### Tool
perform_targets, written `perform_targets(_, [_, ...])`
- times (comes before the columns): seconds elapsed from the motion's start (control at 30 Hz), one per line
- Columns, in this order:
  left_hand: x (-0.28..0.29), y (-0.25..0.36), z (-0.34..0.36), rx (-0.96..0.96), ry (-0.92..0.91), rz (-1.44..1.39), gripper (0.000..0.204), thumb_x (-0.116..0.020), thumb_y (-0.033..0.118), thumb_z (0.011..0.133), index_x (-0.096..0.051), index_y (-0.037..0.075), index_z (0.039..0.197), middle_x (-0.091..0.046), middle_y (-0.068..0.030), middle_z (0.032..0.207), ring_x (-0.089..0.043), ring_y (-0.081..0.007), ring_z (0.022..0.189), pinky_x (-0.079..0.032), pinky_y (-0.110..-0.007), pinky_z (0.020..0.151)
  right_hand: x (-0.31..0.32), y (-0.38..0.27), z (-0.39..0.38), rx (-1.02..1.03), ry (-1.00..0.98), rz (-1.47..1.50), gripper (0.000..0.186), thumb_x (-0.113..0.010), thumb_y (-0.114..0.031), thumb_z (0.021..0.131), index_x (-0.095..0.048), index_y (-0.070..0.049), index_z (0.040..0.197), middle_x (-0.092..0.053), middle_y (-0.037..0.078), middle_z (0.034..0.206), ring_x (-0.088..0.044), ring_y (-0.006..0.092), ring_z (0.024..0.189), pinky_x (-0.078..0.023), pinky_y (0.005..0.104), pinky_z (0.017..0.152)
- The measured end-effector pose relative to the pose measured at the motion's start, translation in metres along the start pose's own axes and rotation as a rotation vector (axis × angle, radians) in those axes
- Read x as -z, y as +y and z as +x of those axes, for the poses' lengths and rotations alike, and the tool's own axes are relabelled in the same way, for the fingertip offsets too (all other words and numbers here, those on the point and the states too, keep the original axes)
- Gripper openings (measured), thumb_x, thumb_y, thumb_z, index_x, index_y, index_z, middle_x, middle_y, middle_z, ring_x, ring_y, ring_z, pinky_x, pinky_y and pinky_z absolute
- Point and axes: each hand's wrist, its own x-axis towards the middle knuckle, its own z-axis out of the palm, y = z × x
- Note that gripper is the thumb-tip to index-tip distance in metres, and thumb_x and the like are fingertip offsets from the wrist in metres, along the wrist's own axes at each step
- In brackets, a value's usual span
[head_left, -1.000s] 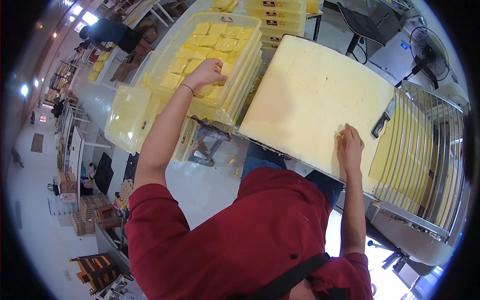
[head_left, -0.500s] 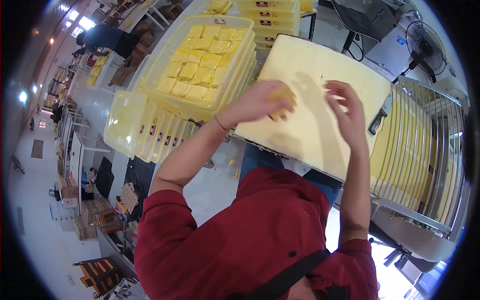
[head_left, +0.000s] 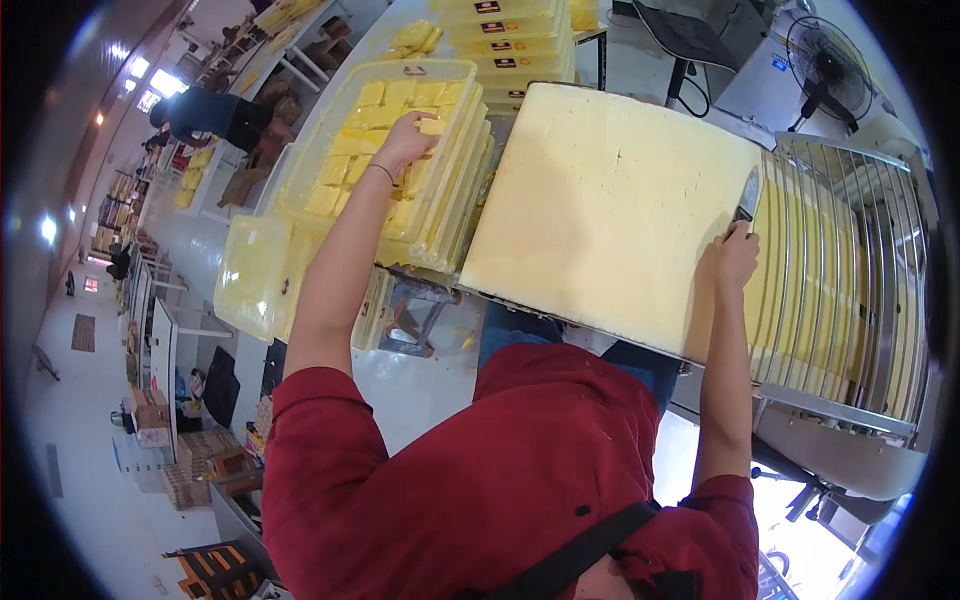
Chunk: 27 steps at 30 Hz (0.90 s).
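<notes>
Stretched out to the left, my left hand is closed at a soft yellow square piece, dough-like, in the right part of a clear plastic tub. Rows of similar yellow squares fill the tub. My right hand grips the dark handle of a knife at the right edge of a cream-coloured work board. The blade points away from me and lies beside the metal bars. My fingers hide most of the handle.
Yellow sheet material lies under the metal bars of a machine on the right. More tubs are stacked behind, and others stand at the left. A fan and a black chair stand beyond. Another person bends over a far table.
My left hand has moved from above the board, where it carried a yellow piece, leftward into the tub. My right hand has come down and taken hold of the knife.
</notes>
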Motion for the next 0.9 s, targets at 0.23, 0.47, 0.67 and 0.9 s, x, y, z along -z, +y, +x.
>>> perform_targets(0.23, [0.007, -0.028, 0.011, -0.619, 0.375, 0.86, 0.046, -0.077, 0.01, 0.074, -0.059, 0.005, 0.116, -0.062, -0.0191, 0.094, -0.063, -0.025, 0.082, -0.052, -0.034, 0.069, 0.067, -0.005, -0.028, -0.194, -0.02, 0.413, 0.045, -0.068, -0.027, 0.087, -0.051, -0.006, 0.123, -0.06, 0.01, 0.081, -0.062, 0.0287, 0.075, -0.048, 0.0387, 0.069])
perform_targets(0.47, [0.025, -0.023, 0.007, -0.348, 0.098, 0.472, 0.028, -0.062, 0.013, 0.092, -0.062, 0.001, 0.117, -0.067, -0.0102, 0.099, -0.064, -0.0187, 0.089, -0.051, -0.03, 0.081, 0.202, 0.061, -0.124, 0.253, 0.552, 1.078, 0.019, -0.053, -0.015, 0.095, -0.057, -0.001, 0.107, -0.051, 0.002, 0.07, -0.043, 0.0102, 0.059, -0.034, 0.0248, 0.054])
perform_targets(0.67, [-0.147, 0.073, -0.084, -0.642, 0.073, 0.249, 0.032, -0.061, 0.011, 0.095, -0.059, -0.001, 0.124, -0.064, -0.0141, 0.121, -0.058, -0.0264, 0.117, -0.044, -0.036, 0.102, 0.273, 0.195, -0.202, -0.178, 1.159, 1.095, 0.022, -0.048, -0.021, 0.098, -0.052, -0.004, 0.085, -0.051, 0.006, 0.066, -0.047, 0.0145, 0.053, -0.038, 0.0267, 0.049])
perform_targets(0.9, [-0.348, 0.029, -0.158, -0.878, -0.299, 0.469, 0.048, -0.057, 0.019, 0.097, -0.044, 0.005, 0.141, -0.035, -0.023, 0.151, -0.033, -0.0378, 0.14, -0.024, -0.051, 0.115, 0.18, 0.376, -0.283, -0.654, 1.702, 0.56, 0.035, -0.045, -0.031, 0.102, -0.048, -0.006, 0.078, -0.053, 0.006, 0.059, -0.048, 0.0157, 0.041, -0.04, 0.0297, 0.038])
